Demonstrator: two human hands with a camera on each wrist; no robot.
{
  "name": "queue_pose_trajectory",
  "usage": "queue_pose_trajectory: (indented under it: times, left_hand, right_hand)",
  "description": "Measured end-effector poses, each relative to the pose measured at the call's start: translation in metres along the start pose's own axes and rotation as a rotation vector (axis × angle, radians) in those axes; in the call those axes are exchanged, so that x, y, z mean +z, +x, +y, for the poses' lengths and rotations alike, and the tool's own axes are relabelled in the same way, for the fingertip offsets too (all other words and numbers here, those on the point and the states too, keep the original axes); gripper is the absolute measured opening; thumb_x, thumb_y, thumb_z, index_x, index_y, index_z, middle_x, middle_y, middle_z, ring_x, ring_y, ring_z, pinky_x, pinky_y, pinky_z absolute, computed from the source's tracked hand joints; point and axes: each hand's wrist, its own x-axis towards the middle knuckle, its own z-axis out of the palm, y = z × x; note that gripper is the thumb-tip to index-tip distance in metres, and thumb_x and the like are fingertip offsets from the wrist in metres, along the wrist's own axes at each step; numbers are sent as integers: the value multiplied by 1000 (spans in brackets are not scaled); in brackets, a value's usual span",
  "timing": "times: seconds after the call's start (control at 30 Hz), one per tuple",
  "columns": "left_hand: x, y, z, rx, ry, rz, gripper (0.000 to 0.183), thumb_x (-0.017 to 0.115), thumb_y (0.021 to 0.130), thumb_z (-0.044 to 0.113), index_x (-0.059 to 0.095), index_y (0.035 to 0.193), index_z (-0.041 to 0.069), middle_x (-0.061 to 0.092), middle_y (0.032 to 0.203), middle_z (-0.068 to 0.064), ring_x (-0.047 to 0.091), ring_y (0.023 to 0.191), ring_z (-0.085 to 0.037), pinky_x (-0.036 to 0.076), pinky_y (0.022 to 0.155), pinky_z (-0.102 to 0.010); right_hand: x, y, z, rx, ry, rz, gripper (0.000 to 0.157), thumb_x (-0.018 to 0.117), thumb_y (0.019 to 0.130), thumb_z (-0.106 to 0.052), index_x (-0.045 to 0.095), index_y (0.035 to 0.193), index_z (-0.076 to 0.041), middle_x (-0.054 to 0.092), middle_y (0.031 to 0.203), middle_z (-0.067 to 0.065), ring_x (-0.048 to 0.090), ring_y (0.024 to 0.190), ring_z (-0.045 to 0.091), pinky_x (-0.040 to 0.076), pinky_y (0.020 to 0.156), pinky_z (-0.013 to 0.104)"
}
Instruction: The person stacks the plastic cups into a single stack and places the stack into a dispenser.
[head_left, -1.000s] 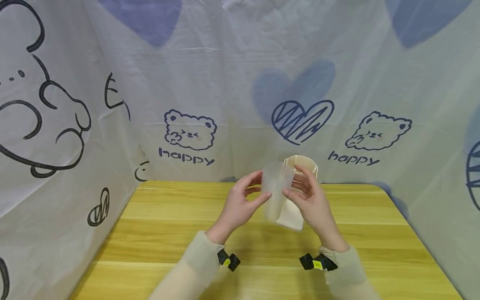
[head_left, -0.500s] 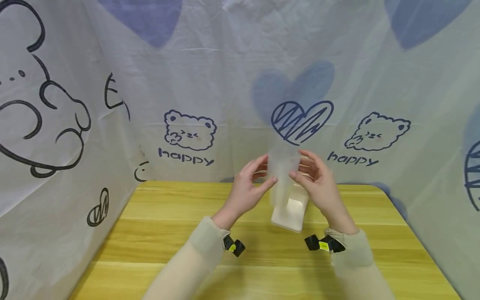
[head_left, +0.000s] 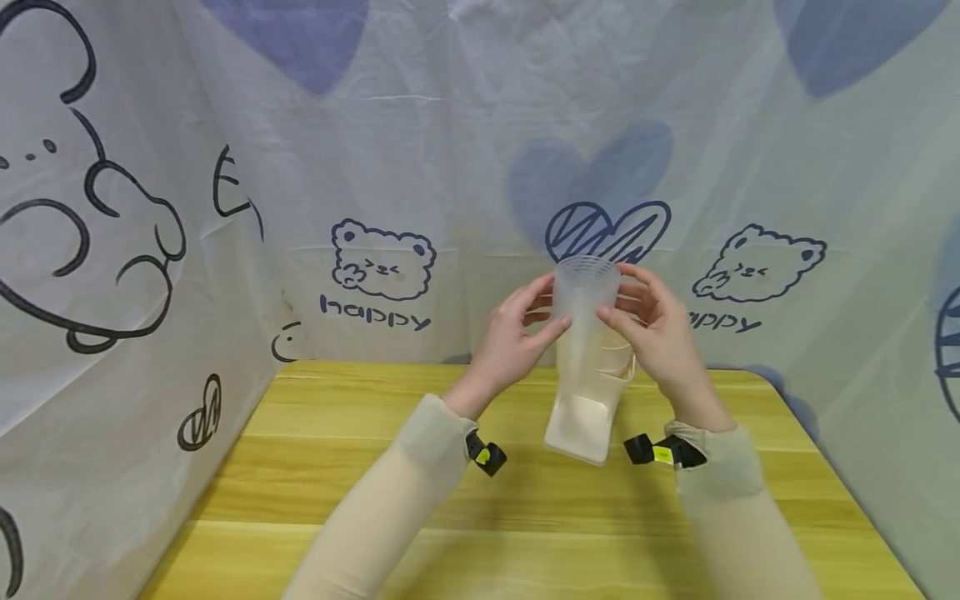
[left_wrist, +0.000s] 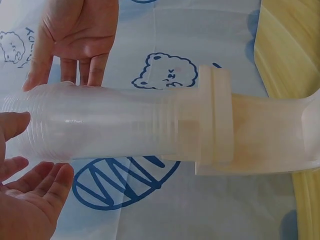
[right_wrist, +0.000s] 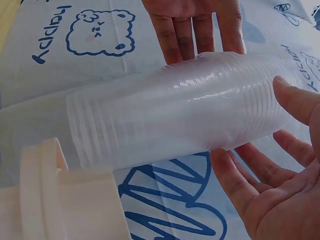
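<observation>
A stack of clear plastic cups is held upright between both hands, above a cream-coloured cup holder on the table. My left hand grips the stack from the left, thumb in front and fingers behind. From the right, my right hand grips it in the same way. In the left wrist view, the lower end of the cups lines up with the ring of the holder. The right wrist view shows the cups' bottom end close to the holder's ring; contact cannot be made out.
The wood-grain table extends around the holder on both sides. Behind it hangs a pale cloth printed with hearts and bears, and more cloth flanks the table at left and right. Black wrist cameras sit on both sleeves.
Both hands have raised the cup stack and carried it slightly right. It was tilted in front of the holder before and now stands upright above it.
</observation>
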Motion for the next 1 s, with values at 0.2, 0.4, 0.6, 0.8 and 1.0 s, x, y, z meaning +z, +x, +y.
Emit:
queue_pose_trajectory:
  times: [0.2, 0.4, 0.6, 0.8, 1.0]
  left_hand:
    - [1, 15, 8, 0, -1, -27, 57, 63, 97, 14, 40, 149, 5, 51, 139, -14, 55, 120, -25, 49, 99, -33]
    - [2, 28, 17, -10, 1, -64, 58, 60, 99, 12, 36, 151, 6, 46, 145, -14, 52, 124, -24, 47, 101, -29]
    - [5, 36, 18, -42, 14, -96, 62, 62, 98, 16, 33, 153, 9, 45, 146, -11, 50, 125, -20, 46, 103, -33]
    - [7, 41, 17, -51, -9, -115, 65, 65, 97, 16, 32, 153, 8, 42, 149, -10, 49, 126, -20, 46, 102, -32]
    - [11, 44, 16, -76, -20, -124, 70, 68, 94, 15, 31, 153, 9, 40, 151, -10, 48, 129, -20, 46, 101, -28]
  right_hand:
    - [-8, 9, -4, 1, -42, 35, 57, 68, 94, -14, 44, 147, -13, 55, 134, 18, 58, 114, 32, 53, 93, 31]
    - [-14, 14, -10, -11, -49, 68, 57, 67, 95, -14, 44, 147, -16, 54, 135, 18, 56, 116, 30, 53, 95, 33]
    - [-18, 16, -11, 14, -62, 81, 59, 67, 95, -15, 42, 148, -18, 53, 136, 16, 55, 119, 31, 51, 98, 39]
    - [-21, 20, -6, 1, -51, 77, 59, 65, 96, -14, 41, 149, -17, 52, 137, 15, 55, 119, 28, 51, 98, 34]
    - [-23, 22, 0, -8, -30, 75, 57, 64, 96, -12, 41, 149, -18, 51, 139, 16, 54, 120, 27, 50, 99, 34]
